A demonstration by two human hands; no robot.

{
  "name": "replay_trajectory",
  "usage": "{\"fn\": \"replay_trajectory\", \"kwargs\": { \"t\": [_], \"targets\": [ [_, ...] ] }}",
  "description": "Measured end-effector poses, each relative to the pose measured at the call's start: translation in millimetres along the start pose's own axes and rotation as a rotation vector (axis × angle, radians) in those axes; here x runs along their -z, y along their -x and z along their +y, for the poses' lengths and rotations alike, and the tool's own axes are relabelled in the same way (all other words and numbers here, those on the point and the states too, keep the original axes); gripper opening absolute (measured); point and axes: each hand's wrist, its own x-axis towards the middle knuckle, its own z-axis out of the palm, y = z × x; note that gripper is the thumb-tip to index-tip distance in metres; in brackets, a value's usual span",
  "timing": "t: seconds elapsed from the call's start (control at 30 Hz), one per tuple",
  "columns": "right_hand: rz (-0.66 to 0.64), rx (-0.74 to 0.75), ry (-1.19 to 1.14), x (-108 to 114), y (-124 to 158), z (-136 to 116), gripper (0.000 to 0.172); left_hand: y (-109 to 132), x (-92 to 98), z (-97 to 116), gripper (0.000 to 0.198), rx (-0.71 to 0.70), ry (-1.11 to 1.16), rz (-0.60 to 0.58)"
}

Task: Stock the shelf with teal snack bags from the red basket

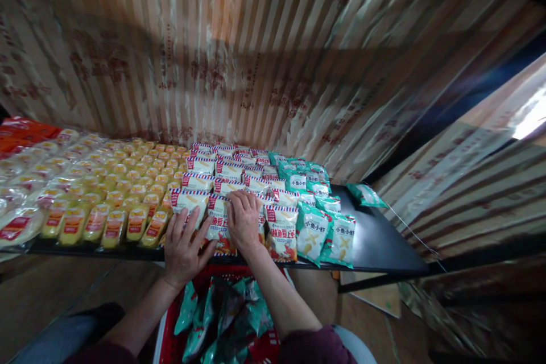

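My left hand (184, 247), fingers spread, rests against the lower front of a white snack bag (187, 200) with a striped top edge. Beside it, my right hand (245, 223) lies with its fingers stretched over the front bags, touching the right side of another white snack bag (219, 222) with red lettering. Neither hand is seen lifting a bag. Further right in the front row stands a similar white bag (281, 233), with green-and-white snack bags (313, 233) next to it. My right hand hides part of the bags beneath it.
A black shelf (375, 239) carries the rows. Yellow wrapped cakes (115, 227) and round clear-wrapped pastries (21, 224) fill its left; red packages (25, 132) lie at the far left. Below stands a red basket (169, 327) of green bags. One green bag (365, 195) lies apart.
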Motion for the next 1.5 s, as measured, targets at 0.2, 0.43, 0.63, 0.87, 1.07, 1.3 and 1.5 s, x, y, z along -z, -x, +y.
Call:
{"fn": "replay_trajectory", "kwargs": {
  "t": [0.2,0.43,0.63,0.87,1.07,1.3,1.5],
  "targets": [
    [0.045,0.022,-0.022,20,12,-6,0.024,1,1.4,1,0.066,-0.003,-0.011,0.002],
    [0.132,-0.019,0.027,48,53,2,0.03,-1,10.1,11,0.061,0.018,0.11,0.046],
    [0.186,-0.163,0.203,66,99,26,0.033,3,11.0,42,0.053,-0.047,0.237,-0.039],
    [0.171,-0.249,0.259,70,123,48,0.041,-4,-3.3,77,0.052,-0.162,0.187,-0.177],
    [0.125,-0.265,0.217,75,122,51,0.049,-10,-16.7,93,0.053,-0.161,0.187,-0.227],
    [0.094,-0.245,0.26,74,120,54,0.055,-14,-23.4,96,0.047,-0.114,0.187,-0.212],
    [0.13,-0.221,0.208,69,121,56,0.057,-14,-24.9,94,0.054,-0.057,0.193,-0.19]
  ]
}}
